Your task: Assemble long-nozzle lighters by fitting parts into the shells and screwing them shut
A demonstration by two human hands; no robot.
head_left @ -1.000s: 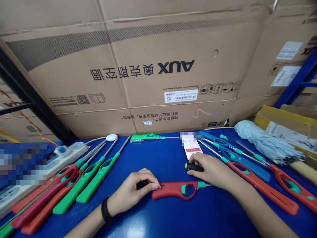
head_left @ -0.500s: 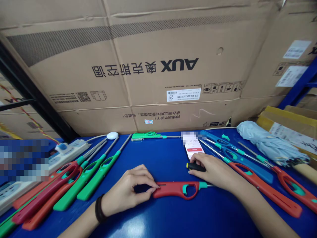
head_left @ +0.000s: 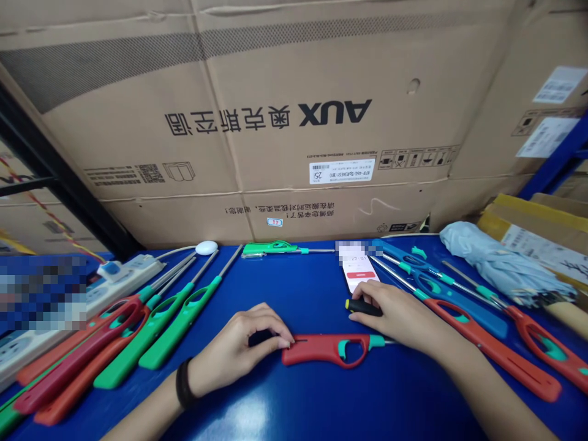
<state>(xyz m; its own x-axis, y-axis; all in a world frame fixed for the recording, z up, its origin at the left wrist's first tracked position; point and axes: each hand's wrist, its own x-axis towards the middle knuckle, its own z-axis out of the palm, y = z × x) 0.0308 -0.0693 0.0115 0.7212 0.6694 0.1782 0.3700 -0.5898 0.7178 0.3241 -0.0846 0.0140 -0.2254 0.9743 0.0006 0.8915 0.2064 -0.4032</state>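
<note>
Left hand (head_left: 250, 343) brings thumb and fingertips to the butt end of a red lighter (head_left: 312, 350), whether gripping or just touching I cannot tell, while the right hand (head_left: 395, 309) grasps a black-and-yellow tool handle (head_left: 364, 307). Lying flat on the blue surface (head_left: 285, 404) between the forearms, the lighter looks light, stiff and slick, best held around its broad body.

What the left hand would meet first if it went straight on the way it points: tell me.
The red lighter. The left hand points at its handle end, fingertips right there; whether they touch it or hover just above is hard to tell.
</note>
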